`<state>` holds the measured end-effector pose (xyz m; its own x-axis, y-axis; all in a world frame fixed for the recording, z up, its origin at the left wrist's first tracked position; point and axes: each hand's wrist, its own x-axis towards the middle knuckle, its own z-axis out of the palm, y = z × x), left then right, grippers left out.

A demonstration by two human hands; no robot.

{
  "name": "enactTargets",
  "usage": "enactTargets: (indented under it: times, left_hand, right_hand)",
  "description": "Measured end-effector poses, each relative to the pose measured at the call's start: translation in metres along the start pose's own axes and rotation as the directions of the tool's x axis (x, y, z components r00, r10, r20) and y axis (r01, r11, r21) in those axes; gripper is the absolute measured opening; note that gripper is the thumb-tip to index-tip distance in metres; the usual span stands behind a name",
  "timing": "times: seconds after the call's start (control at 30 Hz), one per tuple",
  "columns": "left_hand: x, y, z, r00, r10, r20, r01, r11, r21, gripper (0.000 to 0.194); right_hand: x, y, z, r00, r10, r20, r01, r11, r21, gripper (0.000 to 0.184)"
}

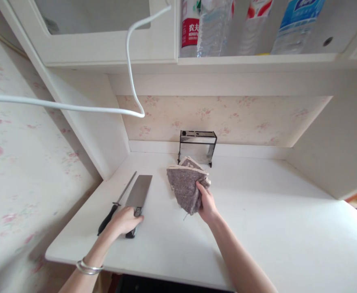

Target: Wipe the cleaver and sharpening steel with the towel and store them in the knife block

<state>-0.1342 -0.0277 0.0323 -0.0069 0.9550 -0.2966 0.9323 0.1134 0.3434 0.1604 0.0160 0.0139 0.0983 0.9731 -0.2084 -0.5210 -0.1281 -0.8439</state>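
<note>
- My left hand [127,221] is closed over the black handle of a cleaver [138,190], which lies near the left end of the white counter [257,207], blade pointing away from me; any marks on its handle are too small to read.
- My right hand [207,203] is clamped on a folded grey-brown cloth [184,189] with pale edges, to the right of the cleaver.
- Just left of the cleaver lies a black-handled sharpening steel [108,219].
- Behind the cloth, near the back wall, stands a black-framed knife holder [198,148].
- On the shelf above, a bottle with a red label [190,30] shows me 农夫 in white, Latin letters beneath cut off by a clear bottle [213,34].
- Farther right are a bottle with a red-and-white label [256,20] and one with a blue label [300,24]; its white lettering is cropped.
- A white cable [99,109] hangs across my view.
</note>
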Motion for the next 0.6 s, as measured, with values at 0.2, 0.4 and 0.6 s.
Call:
enactTargets:
  times: [0.2,0.4,0.6]
  left_hand:
    - [0.004,0.004,-0.005,0.999,-0.043,-0.016,0.042,0.997,-0.067,0.020]
    - [0.010,0.014,-0.008,0.997,-0.071,0.022,0.074,0.951,-0.301,0.022]
    - [-0.003,0.044,0.000,0.998,-0.062,0.005,0.057,0.866,-0.498,0.026]
  right_hand:
    - [0.009,0.003,-0.021,0.992,0.118,0.041,-0.124,0.975,0.184,0.029]
    - [0.012,0.010,-0.028,0.997,0.041,0.068,-0.054,0.979,0.198,0.027]
    - [0.010,0.012,-0.025,0.987,0.086,0.138,-0.122,0.951,0.285,0.033]
